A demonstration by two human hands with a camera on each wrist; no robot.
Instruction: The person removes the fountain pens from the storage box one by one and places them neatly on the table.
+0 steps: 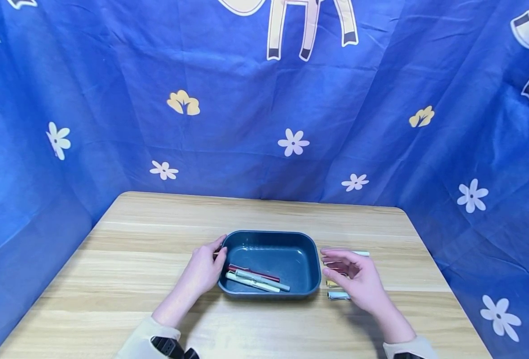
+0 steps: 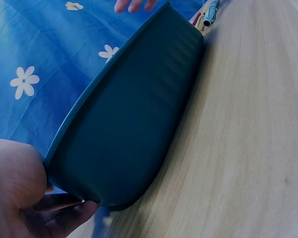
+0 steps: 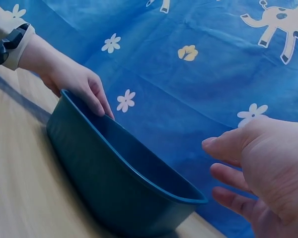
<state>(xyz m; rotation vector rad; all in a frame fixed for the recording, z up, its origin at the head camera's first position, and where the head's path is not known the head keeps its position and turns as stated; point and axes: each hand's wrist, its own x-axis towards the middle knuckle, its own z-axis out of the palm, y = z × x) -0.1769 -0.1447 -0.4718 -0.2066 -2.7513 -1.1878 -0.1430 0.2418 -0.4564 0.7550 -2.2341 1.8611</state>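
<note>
Slim pale, red, yellow and blue pens (image 1: 338, 295), long axes left-to-right, lay beneath the nearer right hand (image 1: 361, 280), empty, fingers parted; left hand (image 1: 206, 267) gripped dark-teal, rectangular, plastic-looking tub (image 1: 287, 262).

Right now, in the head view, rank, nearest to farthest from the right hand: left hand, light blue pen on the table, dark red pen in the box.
1. Light blue pen: right of the box
2. Dark red pen: inside it, left part
3. Left hand: at its left end
</note>
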